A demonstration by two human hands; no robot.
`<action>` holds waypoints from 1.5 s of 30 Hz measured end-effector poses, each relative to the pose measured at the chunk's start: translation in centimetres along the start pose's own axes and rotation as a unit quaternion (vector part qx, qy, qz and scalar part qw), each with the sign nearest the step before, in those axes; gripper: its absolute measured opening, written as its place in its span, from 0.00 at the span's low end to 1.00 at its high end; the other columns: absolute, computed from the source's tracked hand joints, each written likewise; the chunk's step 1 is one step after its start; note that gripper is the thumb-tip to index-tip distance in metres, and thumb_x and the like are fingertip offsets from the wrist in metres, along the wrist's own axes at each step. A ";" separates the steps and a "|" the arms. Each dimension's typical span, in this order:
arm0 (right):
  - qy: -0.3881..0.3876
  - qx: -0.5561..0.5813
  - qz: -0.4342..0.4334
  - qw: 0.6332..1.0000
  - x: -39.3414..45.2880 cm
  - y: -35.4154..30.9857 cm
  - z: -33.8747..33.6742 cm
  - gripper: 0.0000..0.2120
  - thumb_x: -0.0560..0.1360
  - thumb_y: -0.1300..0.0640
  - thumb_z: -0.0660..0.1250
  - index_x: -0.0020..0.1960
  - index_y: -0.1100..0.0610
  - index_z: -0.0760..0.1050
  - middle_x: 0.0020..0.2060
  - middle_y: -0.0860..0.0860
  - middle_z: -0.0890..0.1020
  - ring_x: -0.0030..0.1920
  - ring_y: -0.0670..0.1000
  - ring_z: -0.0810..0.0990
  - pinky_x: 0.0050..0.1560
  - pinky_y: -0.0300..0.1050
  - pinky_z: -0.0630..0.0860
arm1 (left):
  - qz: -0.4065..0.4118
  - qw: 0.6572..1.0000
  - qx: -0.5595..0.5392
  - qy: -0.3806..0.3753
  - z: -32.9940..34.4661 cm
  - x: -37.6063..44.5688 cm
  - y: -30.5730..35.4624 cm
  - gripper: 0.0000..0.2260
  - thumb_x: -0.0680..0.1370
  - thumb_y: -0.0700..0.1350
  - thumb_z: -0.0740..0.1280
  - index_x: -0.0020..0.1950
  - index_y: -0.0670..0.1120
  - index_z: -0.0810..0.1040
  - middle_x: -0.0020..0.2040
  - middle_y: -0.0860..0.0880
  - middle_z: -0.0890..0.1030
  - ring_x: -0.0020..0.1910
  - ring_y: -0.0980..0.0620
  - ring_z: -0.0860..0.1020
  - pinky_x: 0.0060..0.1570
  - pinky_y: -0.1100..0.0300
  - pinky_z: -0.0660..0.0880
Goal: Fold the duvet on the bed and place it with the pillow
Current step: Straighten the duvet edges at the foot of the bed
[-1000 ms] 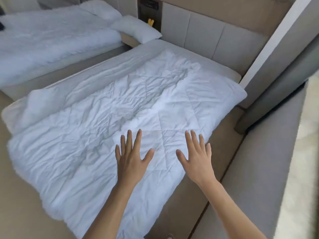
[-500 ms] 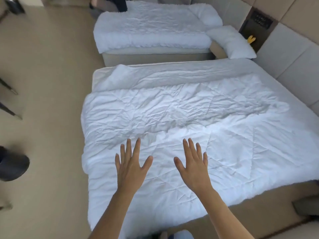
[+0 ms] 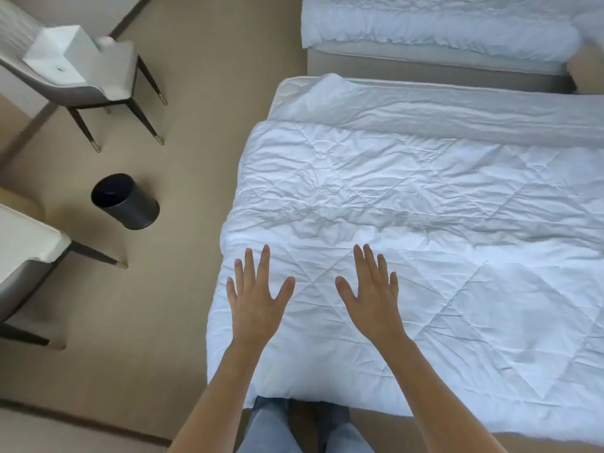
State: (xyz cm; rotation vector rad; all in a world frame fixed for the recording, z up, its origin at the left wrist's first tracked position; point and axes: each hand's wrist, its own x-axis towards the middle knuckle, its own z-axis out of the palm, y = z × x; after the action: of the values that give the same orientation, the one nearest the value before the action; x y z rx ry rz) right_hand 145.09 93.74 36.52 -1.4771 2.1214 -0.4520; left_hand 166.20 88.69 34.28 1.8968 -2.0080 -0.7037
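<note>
Change: over the last second the view has swung left, from the head of the bed with its padded wall to the duvet's (image 3: 408, 223) foot-end corner; the pillow, seen earlier beside the headboard, is now out of view. Both hands kept the same flat, spread pose throughout.
Meaning: folding has likely not begun; the person seems to be lining up on the near corner, probably the first grab point.
Left hand: the left hand (image 3: 258, 300) is released, fingers straight and fanned, over the duvet near its left edge; whether it touches the fabric cannot be told.
Right hand: the right hand (image 3: 371, 297) is likewise released, fingers spread, just beside the left, grasping nothing.
Duvet: white, quilted in diamonds, heavily creased through the middle, lying spread in a single layer on the bed (image 3: 457, 89), its near edge draping over the side above the person's jeans (image 3: 277, 426).
Surroundings: a dark bin (image 3: 125, 201) and chairs (image 3: 81, 70) stand on the floor, well apart from the bed.
</note>
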 end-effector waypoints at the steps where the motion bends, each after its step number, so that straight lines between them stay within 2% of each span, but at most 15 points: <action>1: -0.005 0.004 0.001 1.000 -0.1 0.0 0.4 0.37 0.80 0.35 0.51 0.84 0.46 0.45 0.84 0.45 0.46 0.84 0.53 0.41 0.81 0.61 0.41 | 0.000 1.000 -0.002 0.001 0.1 -0.1 -0.3 0.37 0.76 0.73 0.48 0.82 0.63 0.44 0.84 0.51 0.47 0.83 0.44 0.45 0.79 0.39 0.48; 7: -0.015 0.004 0.000 1.000 -0.5 -0.7 2.3 0.38 0.79 0.34 0.48 0.84 0.47 0.45 0.84 0.46 0.47 0.84 0.54 0.42 0.81 0.63 0.42 | 0.001 1.000 0.000 -0.007 0.2 -0.5 -1.8 0.37 0.76 0.73 0.49 0.82 0.62 0.45 0.84 0.50 0.48 0.83 0.44 0.45 0.79 0.38 0.47; 12: -0.015 0.004 0.005 1.000 -0.6 -1.0 3.6 0.36 0.82 0.36 0.53 0.84 0.48 0.46 0.84 0.47 0.47 0.84 0.54 0.42 0.81 0.62 0.42 | -0.002 1.000 -0.011 -0.021 0.5 -0.8 -2.8 0.37 0.76 0.73 0.48 0.82 0.62 0.44 0.84 0.51 0.46 0.83 0.46 0.43 0.79 0.40 0.45; 21: -0.053 0.100 0.072 0.991 0.8 -0.1 6.0 0.36 0.82 0.36 0.55 0.84 0.45 0.44 0.84 0.44 0.46 0.83 0.51 0.41 0.82 0.59 0.40 | -0.059 0.992 -0.097 -0.051 2.6 0.3 -4.9 0.38 0.75 0.72 0.53 0.82 0.61 0.47 0.84 0.52 0.48 0.83 0.48 0.45 0.79 0.39 0.48; 25: -0.037 0.106 0.071 0.991 4.3 0.7 6.8 0.36 0.82 0.37 0.55 0.84 0.46 0.44 0.84 0.44 0.47 0.84 0.51 0.42 0.81 0.59 0.42 | -0.044 0.994 -0.090 -0.047 4.5 3.7 -5.3 0.38 0.76 0.73 0.53 0.82 0.61 0.48 0.84 0.52 0.48 0.83 0.48 0.45 0.79 0.41 0.48; 31: -0.031 0.052 0.044 0.997 12.9 2.1 8.7 0.40 0.78 0.30 0.49 0.84 0.46 0.44 0.84 0.45 0.46 0.84 0.52 0.41 0.81 0.60 0.41 | 0.006 0.998 -0.039 -0.053 8.2 12.7 -5.4 0.37 0.76 0.73 0.51 0.82 0.63 0.46 0.84 0.52 0.47 0.83 0.48 0.44 0.79 0.44 0.46; 38: -0.038 0.022 0.044 0.998 22.1 5.0 12.9 0.40 0.79 0.31 0.50 0.84 0.47 0.44 0.84 0.46 0.46 0.84 0.53 0.41 0.81 0.61 0.41 | 0.039 0.997 0.014 -0.062 13.6 22.6 -8.3 0.37 0.77 0.72 0.50 0.82 0.61 0.46 0.84 0.51 0.46 0.83 0.48 0.43 0.79 0.44 0.46; 42: -0.042 0.031 0.059 0.997 23.6 6.9 15.3 0.41 0.77 0.29 0.48 0.84 0.46 0.44 0.84 0.46 0.46 0.84 0.52 0.41 0.81 0.60 0.42 | 0.038 0.997 0.021 -0.070 15.3 25.0 -10.9 0.37 0.77 0.72 0.50 0.82 0.60 0.47 0.84 0.50 0.48 0.83 0.48 0.44 0.79 0.42 0.46; 45: -0.046 0.082 0.092 0.991 21.6 7.7 16.8 0.40 0.78 0.30 0.49 0.84 0.46 0.44 0.84 0.44 0.47 0.83 0.50 0.41 0.82 0.58 0.42 | 0.002 0.997 -0.020 -0.071 15.6 23.2 -12.2 0.36 0.77 0.72 0.52 0.82 0.61 0.48 0.84 0.53 0.47 0.83 0.50 0.43 0.79 0.46 0.45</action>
State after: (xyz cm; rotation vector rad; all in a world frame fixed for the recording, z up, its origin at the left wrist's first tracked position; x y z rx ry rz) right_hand 143.00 76.53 13.99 -1.1758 2.0705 -0.4684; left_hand 166.24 67.92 11.96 1.8664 -2.0635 -0.8940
